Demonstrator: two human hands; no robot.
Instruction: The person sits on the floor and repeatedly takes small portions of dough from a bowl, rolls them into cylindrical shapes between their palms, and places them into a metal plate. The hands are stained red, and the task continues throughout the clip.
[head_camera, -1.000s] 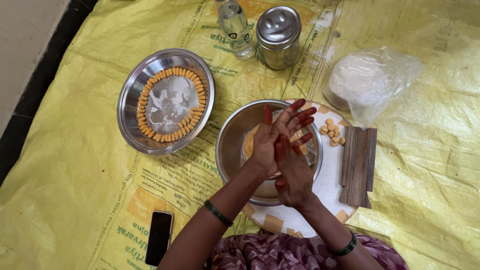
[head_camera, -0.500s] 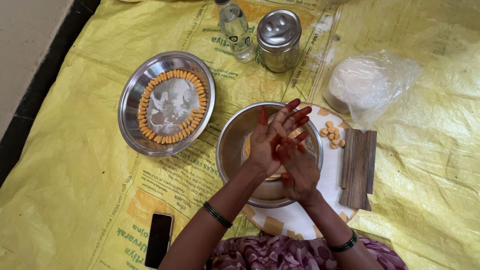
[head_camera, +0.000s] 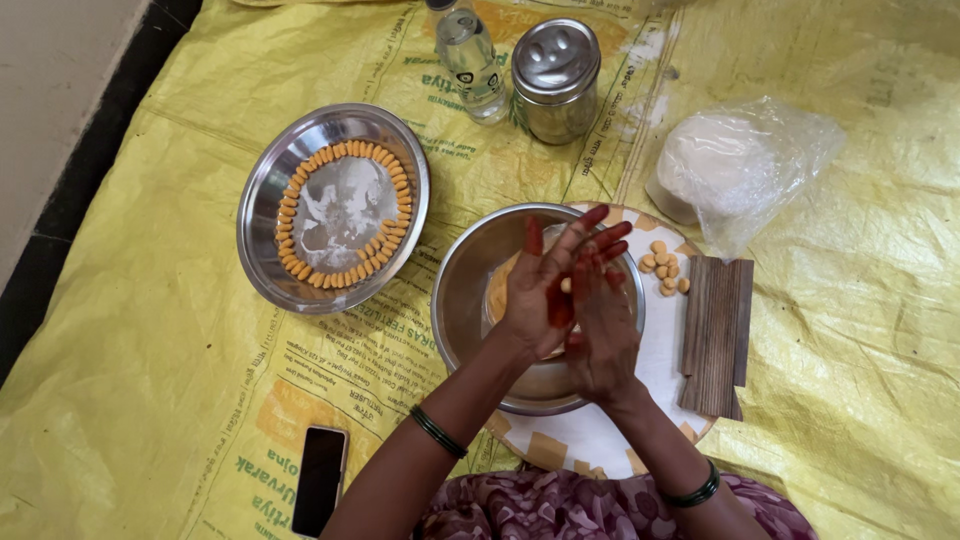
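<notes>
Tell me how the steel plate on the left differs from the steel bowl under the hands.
The steel plate is shallow and wide; the steel bowl is deeper. The plate holds small orange pieces laid in a ring; the bowl holds an orange lump, mostly hidden by the left hand and right hand. The plate sits on the yellow sheet; the bowl on a round board. Both are round, shiny metal.

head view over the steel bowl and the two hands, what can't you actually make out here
- Steel bowl, head view: its orange contents are mostly covered by the left hand and right hand.
- Dough piece pressed between the palms: only a sliver shows, so its shape is unclear.
- Plastic bottle: its top is cut off by the upper edge.
- Phone: its screen is dark.
</notes>
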